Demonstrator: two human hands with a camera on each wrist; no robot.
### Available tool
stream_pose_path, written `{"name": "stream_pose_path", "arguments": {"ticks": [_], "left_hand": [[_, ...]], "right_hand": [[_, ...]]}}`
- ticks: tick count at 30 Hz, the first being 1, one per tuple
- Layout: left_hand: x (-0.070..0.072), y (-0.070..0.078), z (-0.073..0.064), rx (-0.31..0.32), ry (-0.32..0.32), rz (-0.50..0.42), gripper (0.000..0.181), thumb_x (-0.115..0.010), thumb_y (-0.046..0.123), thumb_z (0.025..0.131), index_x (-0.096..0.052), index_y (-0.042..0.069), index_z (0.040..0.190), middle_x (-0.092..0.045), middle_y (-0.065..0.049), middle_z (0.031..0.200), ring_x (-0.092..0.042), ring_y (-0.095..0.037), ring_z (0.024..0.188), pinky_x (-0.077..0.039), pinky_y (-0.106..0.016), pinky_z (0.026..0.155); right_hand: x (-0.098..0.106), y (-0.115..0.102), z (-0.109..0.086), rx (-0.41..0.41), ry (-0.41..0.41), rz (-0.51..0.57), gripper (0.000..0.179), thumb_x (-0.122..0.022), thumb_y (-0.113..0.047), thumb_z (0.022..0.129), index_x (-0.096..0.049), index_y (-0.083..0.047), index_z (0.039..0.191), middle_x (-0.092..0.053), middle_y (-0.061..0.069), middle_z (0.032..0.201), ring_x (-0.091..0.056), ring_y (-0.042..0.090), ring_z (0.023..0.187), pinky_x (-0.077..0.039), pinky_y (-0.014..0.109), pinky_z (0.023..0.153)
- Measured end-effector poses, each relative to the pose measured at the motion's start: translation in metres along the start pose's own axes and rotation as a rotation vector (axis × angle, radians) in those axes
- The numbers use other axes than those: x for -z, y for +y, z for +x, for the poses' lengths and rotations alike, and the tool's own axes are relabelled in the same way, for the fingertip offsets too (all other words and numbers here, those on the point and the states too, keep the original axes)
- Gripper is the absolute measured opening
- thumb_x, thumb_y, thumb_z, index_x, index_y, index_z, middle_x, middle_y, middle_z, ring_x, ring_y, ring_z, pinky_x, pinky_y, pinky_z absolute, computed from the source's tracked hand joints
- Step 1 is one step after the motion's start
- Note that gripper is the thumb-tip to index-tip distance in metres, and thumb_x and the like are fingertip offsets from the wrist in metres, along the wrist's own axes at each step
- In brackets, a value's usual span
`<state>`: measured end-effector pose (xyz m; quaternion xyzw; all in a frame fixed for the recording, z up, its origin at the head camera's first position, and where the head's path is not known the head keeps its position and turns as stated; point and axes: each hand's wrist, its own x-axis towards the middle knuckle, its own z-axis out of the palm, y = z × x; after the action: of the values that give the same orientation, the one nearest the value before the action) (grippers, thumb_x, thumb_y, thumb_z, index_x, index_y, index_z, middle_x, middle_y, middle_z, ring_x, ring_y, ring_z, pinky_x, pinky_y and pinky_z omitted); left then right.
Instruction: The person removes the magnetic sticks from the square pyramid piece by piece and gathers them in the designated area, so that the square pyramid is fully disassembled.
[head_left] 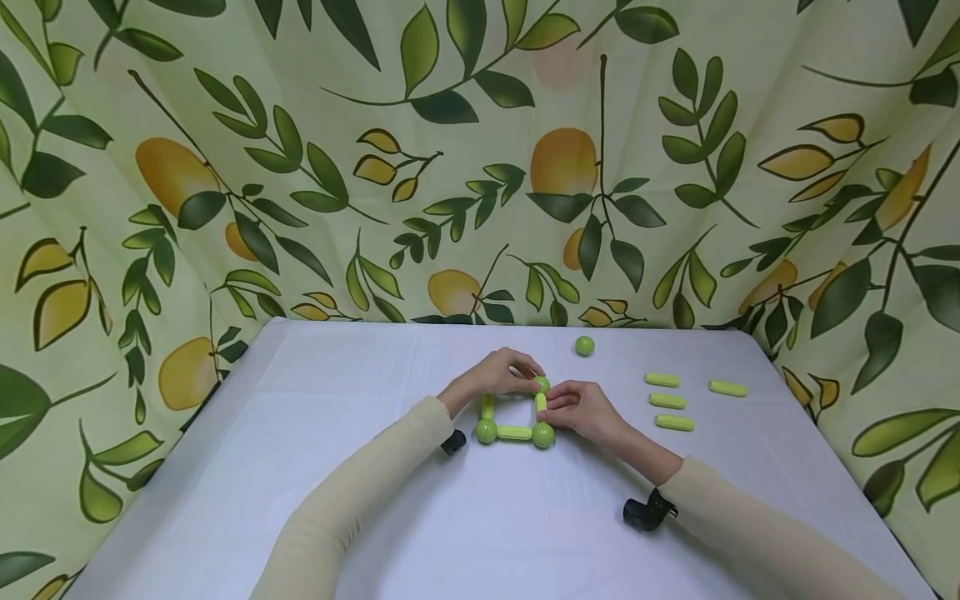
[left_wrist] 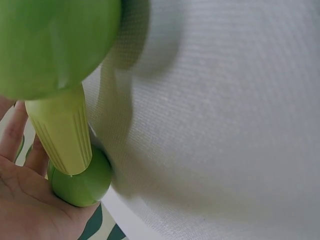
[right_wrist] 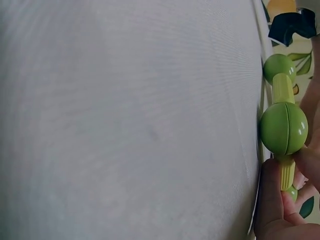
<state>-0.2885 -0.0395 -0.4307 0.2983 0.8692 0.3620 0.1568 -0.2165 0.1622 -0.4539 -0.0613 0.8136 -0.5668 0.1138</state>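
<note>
Lime-green balls and ridged yellow-green sticks form a four-sided frame on the table between both hands. Fingertips of my left hand [head_left: 498, 372] hold the far right ball [head_left: 542, 384]. Just below, my right hand [head_left: 588, 411] pinches the right-side stick [head_left: 541, 402], which stands between that ball and the near right ball [right_wrist: 284, 128]. A front stick [head_left: 514, 433] links the near right ball to the near left ball [head_left: 486, 431]. The left-side stick [head_left: 487, 407] runs back under my left hand, which covers the frame's far left corner.
One loose green ball [head_left: 585, 346] lies near the table's back edge. Several loose sticks [head_left: 667, 401] lie to the right, one [head_left: 727, 388] farther out. The white-covered table [head_left: 315, 400] meets a leaf-and-fruit patterned curtain [head_left: 480, 167]. Small black cameras [head_left: 647, 512] hang from the wrists.
</note>
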Motion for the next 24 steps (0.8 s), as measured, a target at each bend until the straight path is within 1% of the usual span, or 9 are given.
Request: {"name": "stream_pose_path", "arguments": {"ticks": [5, 8, 12, 16, 20, 24], "left_hand": [[0.000, -0.001, 0.001, -0.007, 0.001, -0.011, 0.023, -0.074, 0.016, 0.096, -0.075, 0.008, 0.118, -0.072, -0.001, 0.110, -0.065, -0.015, 0.105, -0.050, -0.027, 0.089], [0.000, -0.002, 0.002, -0.012, 0.002, -0.022, 0.023, -0.075, 0.016, 0.095, -0.075, 0.008, 0.117, -0.073, 0.000, 0.108, -0.065, -0.014, 0.104, -0.050, -0.026, 0.089], [0.000, -0.002, 0.002, -0.022, -0.006, -0.038, 0.022, -0.075, 0.014, 0.095, -0.075, 0.008, 0.116, -0.072, -0.001, 0.108, -0.065, -0.014, 0.105, -0.051, -0.025, 0.089], [0.000, -0.002, 0.003, -0.022, -0.005, -0.034, 0.021, -0.075, 0.014, 0.095, -0.075, 0.009, 0.116, -0.073, -0.001, 0.108, -0.065, -0.014, 0.105, -0.050, -0.025, 0.089], [0.000, -0.003, 0.003, -0.021, 0.004, -0.022, 0.022, -0.075, 0.015, 0.095, -0.075, 0.009, 0.116, -0.073, 0.000, 0.108, -0.065, -0.013, 0.104, -0.049, -0.026, 0.090], [0.000, -0.003, 0.001, -0.014, 0.004, -0.024, 0.023, -0.076, 0.015, 0.094, -0.075, 0.009, 0.117, -0.073, -0.001, 0.109, -0.065, -0.015, 0.106, -0.049, -0.027, 0.092]], "right_hand": [[0.000, -0.002, 0.000, -0.021, 0.002, 0.022, 0.034, -0.084, -0.003, 0.083, -0.065, 0.006, 0.109, -0.072, 0.008, 0.090, -0.068, 0.017, 0.083, -0.057, 0.025, 0.071], [0.000, -0.003, -0.001, -0.015, -0.015, 0.034, 0.034, -0.084, -0.002, 0.083, -0.064, 0.007, 0.109, -0.072, 0.009, 0.090, -0.067, 0.017, 0.082, -0.057, 0.025, 0.070], [0.001, -0.003, -0.002, 0.013, -0.046, 0.043, 0.035, -0.085, -0.003, 0.083, -0.065, 0.007, 0.109, -0.072, 0.010, 0.091, -0.067, 0.017, 0.084, -0.056, 0.024, 0.071], [0.006, -0.002, -0.003, 0.042, -0.081, 0.078, 0.036, -0.084, -0.004, 0.084, -0.065, 0.007, 0.112, -0.073, 0.012, 0.095, -0.069, 0.018, 0.087, -0.057, 0.025, 0.075], [0.012, -0.003, -0.003, 0.057, -0.092, 0.112, 0.035, -0.083, -0.006, 0.085, -0.067, 0.006, 0.115, -0.073, 0.014, 0.098, -0.069, 0.019, 0.088, -0.057, 0.026, 0.076], [0.019, -0.002, -0.003, 0.053, -0.090, 0.123, 0.035, -0.083, -0.008, 0.086, -0.068, 0.005, 0.115, -0.073, 0.014, 0.100, -0.068, 0.019, 0.089, -0.056, 0.026, 0.077]]}}
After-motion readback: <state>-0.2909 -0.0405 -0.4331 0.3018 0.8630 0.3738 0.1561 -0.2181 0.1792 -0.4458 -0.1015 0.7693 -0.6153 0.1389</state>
